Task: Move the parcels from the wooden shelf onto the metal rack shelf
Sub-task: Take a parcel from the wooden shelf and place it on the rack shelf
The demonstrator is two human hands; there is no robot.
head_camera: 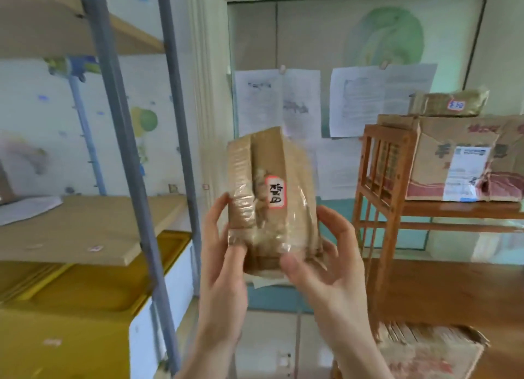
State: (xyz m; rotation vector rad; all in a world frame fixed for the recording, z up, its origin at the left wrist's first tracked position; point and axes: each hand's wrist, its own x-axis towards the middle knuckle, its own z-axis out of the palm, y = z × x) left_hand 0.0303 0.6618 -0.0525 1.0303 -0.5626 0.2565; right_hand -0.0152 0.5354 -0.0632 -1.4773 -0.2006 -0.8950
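Observation:
A small brown cardboard parcel (272, 197), wrapped in clear tape and bearing a white label with a red border, is held upright in mid-air between both hands. My left hand (224, 254) grips its lower left side and my right hand (323, 262) cups its lower right corner. The metal rack (124, 129) with grey posts and a light board shelf (85, 225) stands to the left. On the right, the wooden shelf (397, 208) carries a large torn carton (459, 160) with a small taped parcel (448, 102) on top.
A yellow bin (71, 299) sits below the rack's board shelf. A white paper (25, 208) lies on that shelf at the far left. Printed sheets (380, 98) hang on the wall behind. Another carton (425, 350) stands low on the right.

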